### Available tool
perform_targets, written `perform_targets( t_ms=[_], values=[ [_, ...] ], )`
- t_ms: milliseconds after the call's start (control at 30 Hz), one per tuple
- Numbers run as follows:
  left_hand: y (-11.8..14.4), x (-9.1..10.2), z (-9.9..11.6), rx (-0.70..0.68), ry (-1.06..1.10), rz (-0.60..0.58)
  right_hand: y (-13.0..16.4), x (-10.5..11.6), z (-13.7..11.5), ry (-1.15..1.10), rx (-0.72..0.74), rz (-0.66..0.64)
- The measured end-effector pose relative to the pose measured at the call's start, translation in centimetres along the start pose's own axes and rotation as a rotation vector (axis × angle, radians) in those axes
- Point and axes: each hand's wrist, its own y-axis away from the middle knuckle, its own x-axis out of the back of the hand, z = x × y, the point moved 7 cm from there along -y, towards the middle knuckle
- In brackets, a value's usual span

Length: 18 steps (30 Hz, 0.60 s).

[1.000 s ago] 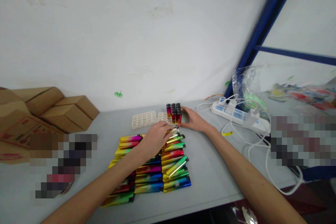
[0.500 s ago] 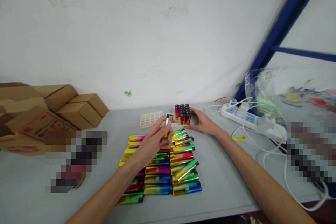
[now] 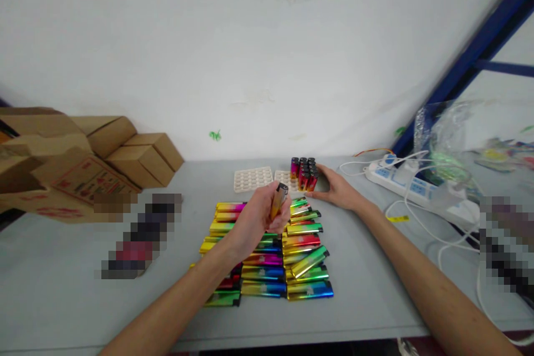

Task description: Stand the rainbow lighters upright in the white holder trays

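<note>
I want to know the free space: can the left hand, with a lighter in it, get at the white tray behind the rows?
Probably yes. The left hand holds a lighter above the rows of lighters, and the white tray lies just beyond, uncovered. Nothing stands between them.

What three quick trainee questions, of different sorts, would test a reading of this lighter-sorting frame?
1. True or false: the left hand holds one lighter lifted above the rows of lighters.
2. Multiple choice: the right hand rests against A) the power strip, B) the upright lighters in the white tray, C) the cardboard boxes.
3. Fill in: the flat lighters lie on the grey ____.

Key: 1 true; 2 B; 3 table.
</note>
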Motion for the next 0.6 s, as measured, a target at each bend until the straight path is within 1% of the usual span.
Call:
perform_targets(
  t_ms=[100,200,367,533,600],
  values=[
    [-0.1,0.2,0.1,-0.022,-0.03,0.026,0.0,0.0,0.1,-0.001,-0.003,-0.003],
    [-0.2,0.4,-0.2,-0.01,-0.043,0.036,0.0,0.0,0.0,-0.003,0.004,-0.003],
    [-0.4,1.4,-0.8,-0.025,-0.105,0.08,-0.1,0.0,0.0,-0.001,0.011,0.001],
    [-0.8,2.2,-1.4,-0.009,-0.109,0.095,-0.1,0.0,0.0,-0.022,0.012,0.008],
    [-0.9,2.3,-1.3,-0.01,-0.079,0.109,-0.1,0.0,0.1,-0.03,0.008,0.009]
  ],
)
